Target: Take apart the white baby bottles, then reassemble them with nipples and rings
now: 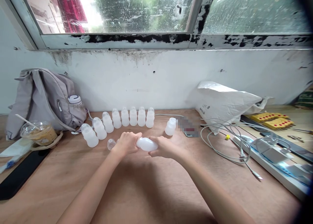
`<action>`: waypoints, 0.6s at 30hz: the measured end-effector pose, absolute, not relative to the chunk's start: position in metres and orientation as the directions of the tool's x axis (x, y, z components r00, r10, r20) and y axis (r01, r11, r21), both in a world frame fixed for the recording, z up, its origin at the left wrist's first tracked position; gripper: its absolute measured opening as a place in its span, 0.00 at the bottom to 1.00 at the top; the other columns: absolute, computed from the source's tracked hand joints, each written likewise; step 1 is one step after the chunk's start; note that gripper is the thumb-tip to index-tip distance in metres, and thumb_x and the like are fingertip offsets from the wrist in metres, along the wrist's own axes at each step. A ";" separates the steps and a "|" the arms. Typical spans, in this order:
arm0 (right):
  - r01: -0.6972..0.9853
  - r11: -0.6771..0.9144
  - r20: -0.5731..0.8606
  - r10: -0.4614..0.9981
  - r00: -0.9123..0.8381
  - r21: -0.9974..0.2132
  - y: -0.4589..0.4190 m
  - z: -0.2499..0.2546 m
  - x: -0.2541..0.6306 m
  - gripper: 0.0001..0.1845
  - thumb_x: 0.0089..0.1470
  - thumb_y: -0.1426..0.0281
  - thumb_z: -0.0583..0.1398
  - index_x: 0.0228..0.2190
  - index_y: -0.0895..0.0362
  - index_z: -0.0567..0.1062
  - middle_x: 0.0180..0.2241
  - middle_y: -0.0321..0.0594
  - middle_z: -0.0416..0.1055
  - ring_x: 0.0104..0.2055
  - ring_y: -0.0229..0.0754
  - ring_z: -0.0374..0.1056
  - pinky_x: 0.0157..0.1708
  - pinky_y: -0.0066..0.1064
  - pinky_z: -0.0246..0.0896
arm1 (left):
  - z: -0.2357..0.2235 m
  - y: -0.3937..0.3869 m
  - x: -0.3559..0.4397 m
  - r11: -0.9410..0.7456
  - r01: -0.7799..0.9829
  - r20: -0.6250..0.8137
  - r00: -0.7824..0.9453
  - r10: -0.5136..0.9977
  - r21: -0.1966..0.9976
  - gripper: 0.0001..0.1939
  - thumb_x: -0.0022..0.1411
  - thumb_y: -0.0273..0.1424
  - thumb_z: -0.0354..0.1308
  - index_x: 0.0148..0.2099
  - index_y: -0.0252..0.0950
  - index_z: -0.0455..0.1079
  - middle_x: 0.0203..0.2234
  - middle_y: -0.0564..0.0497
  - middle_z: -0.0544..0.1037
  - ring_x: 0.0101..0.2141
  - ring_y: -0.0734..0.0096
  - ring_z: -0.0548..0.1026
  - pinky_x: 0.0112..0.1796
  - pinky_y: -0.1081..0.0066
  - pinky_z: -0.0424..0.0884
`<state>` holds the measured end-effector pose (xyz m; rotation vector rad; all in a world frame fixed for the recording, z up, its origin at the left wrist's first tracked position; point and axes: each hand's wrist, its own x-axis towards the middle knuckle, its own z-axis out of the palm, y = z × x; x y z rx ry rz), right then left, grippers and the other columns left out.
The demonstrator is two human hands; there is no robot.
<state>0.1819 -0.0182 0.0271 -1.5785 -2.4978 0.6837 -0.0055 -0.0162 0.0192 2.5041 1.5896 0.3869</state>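
Observation:
Between my two hands lies a small white translucent bottle (pixel 148 144), held on its side above the wooden table. My left hand (pixel 127 142) is closed around its top end, and the fingers hide what is there. My right hand (pixel 163 147) grips the base end. Just left of my left hand, a clear dome-shaped cap (pixel 111 144) rests on the table, with another clear piece partly hidden behind the hand. An uncapped white bottle (pixel 170 126) stands upright beyond my right hand. Several capped bottles (pixel 125 117) stand in a curved row towards the wall.
A grey backpack (pixel 46 100) and an iced drink cup (pixel 40 133) are at the left, near a black phone (pixel 22 175). To the right are a white plastic bag (pixel 225 101), coiled cables (pixel 220 152), a power strip (pixel 271 168) and yellow blocks (pixel 272 120).

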 end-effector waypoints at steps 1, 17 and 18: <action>0.834 0.360 -0.137 0.883 -0.450 -0.418 -0.019 0.027 0.182 0.16 0.37 0.64 0.64 0.32 0.53 0.70 0.28 0.37 0.71 0.27 0.42 0.66 0.18 0.26 0.47 | 0.019 -0.016 -0.005 -0.422 0.869 0.136 0.399 0.907 0.260 0.04 0.47 0.26 0.54 0.27 0.41 0.63 0.20 0.51 0.73 0.27 0.59 0.73 0.28 0.70 0.59; 0.843 0.377 -0.108 0.888 -0.447 -0.385 -0.022 0.037 0.186 0.12 0.37 0.62 0.64 0.26 0.54 0.71 0.22 0.35 0.69 0.24 0.41 0.65 0.18 0.27 0.44 | 0.003 -0.020 0.016 -0.400 0.876 0.179 0.363 0.914 0.269 0.09 0.53 0.22 0.49 0.37 0.37 0.65 0.33 0.45 0.73 0.33 0.58 0.73 0.31 0.68 0.63; 0.848 0.386 -0.101 0.889 -0.447 -0.363 -0.022 0.037 0.186 0.12 0.37 0.62 0.64 0.27 0.54 0.71 0.22 0.36 0.69 0.24 0.41 0.65 0.17 0.27 0.44 | 0.003 -0.020 0.015 -0.407 0.871 0.173 0.371 0.912 0.276 0.08 0.52 0.23 0.50 0.36 0.37 0.65 0.32 0.45 0.73 0.32 0.58 0.73 0.31 0.68 0.63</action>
